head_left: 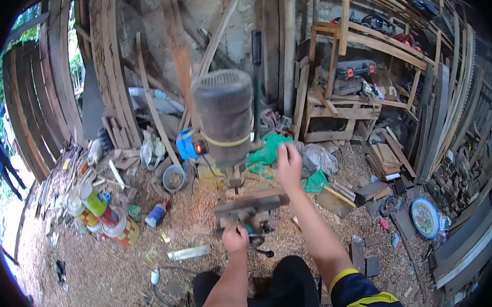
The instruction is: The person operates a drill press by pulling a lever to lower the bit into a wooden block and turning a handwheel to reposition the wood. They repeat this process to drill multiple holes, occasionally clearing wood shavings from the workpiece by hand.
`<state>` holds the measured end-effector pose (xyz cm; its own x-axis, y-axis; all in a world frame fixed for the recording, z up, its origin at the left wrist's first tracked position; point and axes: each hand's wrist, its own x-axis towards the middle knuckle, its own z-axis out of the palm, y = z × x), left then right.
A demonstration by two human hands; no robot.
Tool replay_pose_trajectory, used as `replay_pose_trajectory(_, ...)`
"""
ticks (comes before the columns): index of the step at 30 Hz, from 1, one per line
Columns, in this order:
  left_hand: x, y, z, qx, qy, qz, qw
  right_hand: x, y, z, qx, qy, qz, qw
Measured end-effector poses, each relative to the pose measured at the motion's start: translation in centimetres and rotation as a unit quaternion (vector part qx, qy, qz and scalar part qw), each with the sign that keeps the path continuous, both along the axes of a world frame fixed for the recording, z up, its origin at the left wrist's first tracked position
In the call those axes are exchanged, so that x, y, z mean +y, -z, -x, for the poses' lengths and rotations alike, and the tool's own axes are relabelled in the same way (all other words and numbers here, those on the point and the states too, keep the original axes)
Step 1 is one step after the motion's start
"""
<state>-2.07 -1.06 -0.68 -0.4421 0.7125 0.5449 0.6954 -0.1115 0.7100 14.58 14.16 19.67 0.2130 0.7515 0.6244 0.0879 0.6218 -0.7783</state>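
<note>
Yellow-trimmed sleeves reach toward the machine, upright ahead, its tool end above a dark block. Below, the left hand is clenched beside the clamp hardware; whether around a handle, I cannot tell. The right hand is raised near the machine, fingers bent, their hold unclear. Poor clamping could let the block twist; a straying left hand could be cut.

A dusty grey machine is held upright, its motor topped by a vented cap and ringed by a yellow band. Below its narrow lower end, a brown bar is laid crosswise; whether they are touching cannot be told. A black knob is seen nearer the front
</note>
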Motion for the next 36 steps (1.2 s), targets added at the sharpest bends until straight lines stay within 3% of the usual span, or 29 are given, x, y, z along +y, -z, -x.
replay_pose_trajectory(1,0.1,-0.1,0.0,0.002,-0.003,0.007,1.000,1.4,-4.8,1.2,0.004,0.030,-0.091,0.995)
replay_pose_trajectory(3,0.0,0.0,0.0,0.009,-0.004,0.006,1.000,4.4,-13.2,2.8,0.059,-0.005,-0.074,0.996)
replay_pose_trajectory(7,0.0,0.1,0.2,0.022,0.002,0.042,0.999,14.3,-26.1,5.9,0.074,0.059,-0.134,0.986)
replay_pose_trajectory(10,0.6,0.3,0.6,0.002,0.020,0.066,0.998,15.9,-31.9,7.2,0.122,-0.038,-0.052,0.990)
replay_pose_trajectory(11,0.6,0.4,0.6,0.004,0.023,0.049,0.999,16.0,-32.3,7.2,0.082,-0.152,0.062,0.983)
replay_pose_trajectory(12,0.4,0.4,0.5,0.006,0.026,0.035,0.999,15.9,-32.5,7.1,0.040,-0.261,0.178,0.948)
replay_pose_trajectory(15,0.0,0.3,0.6,0.006,0.036,0.043,0.998,14.7,-31.6,5.5,0.036,-0.327,0.117,0.937)
replay_pose_trajectory(19,-0.1,0.5,0.4,-0.002,0.027,0.048,0.998,2.3,-27.9,4.3,0.087,-0.265,-0.002,0.960)
replay_pose_trajectory(25,-0.1,0.4,0.5,-0.027,0.048,0.022,0.998,-6.0,-20.7,2.3,0.078,-0.255,-0.084,0.960)
replay_pose_trajectory(29,0.0,0.0,0.2,-0.013,0.056,0.000,0.998,-9.5,-12.1,0.3,0.060,-0.272,-0.209,0.937)
replay_pose_trajectory(31,0.3,0.1,0.4,-0.008,0.053,-0.010,0.998,-12.6,-9.1,-0.2,-0.006,-0.222,-0.264,0.939)
replay_pose_trajectory(36,0.2,0.5,0.5,-0.004,0.043,0.009,0.999,-14.4,-7.9,-1.5,-0.032,-0.299,-0.238,0.923)
